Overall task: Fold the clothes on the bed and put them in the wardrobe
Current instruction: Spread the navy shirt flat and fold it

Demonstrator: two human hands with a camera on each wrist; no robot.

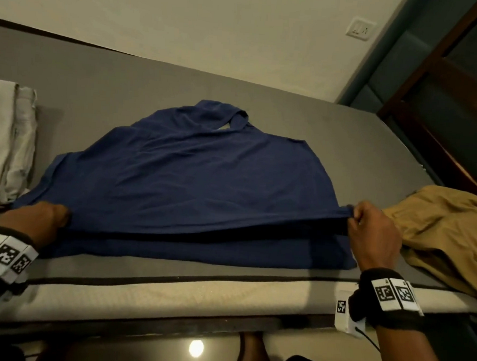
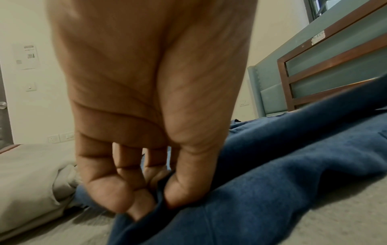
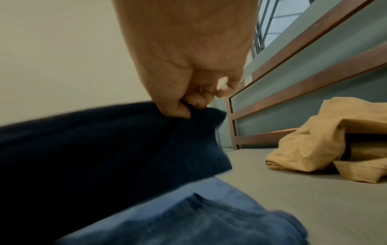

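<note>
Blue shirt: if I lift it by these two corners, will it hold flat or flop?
Likely floppy: the blue shirt sags between the left hand and right hand, and bunches where pinched. Probably light, since fingertip pinches raise its edge. It may drag on the bed rather than slide.

- A dark blue shirt (image 1: 193,177) lies spread across the middle of the bed (image 1: 125,87), its neck end toward the far edge and bunched into a small twist there. Its near part is lifted off a lower layer that lies flat by the bed's near edge, so the cloth is doubled along that side; the raised fold runs taut from left to right.
- A tan garment (image 1: 440,234) lies crumpled in a loose heap at the right end of the bed, just beside the shirt, spilling over the near edge.
- The bed is covered in plain grey cloth.
</note>
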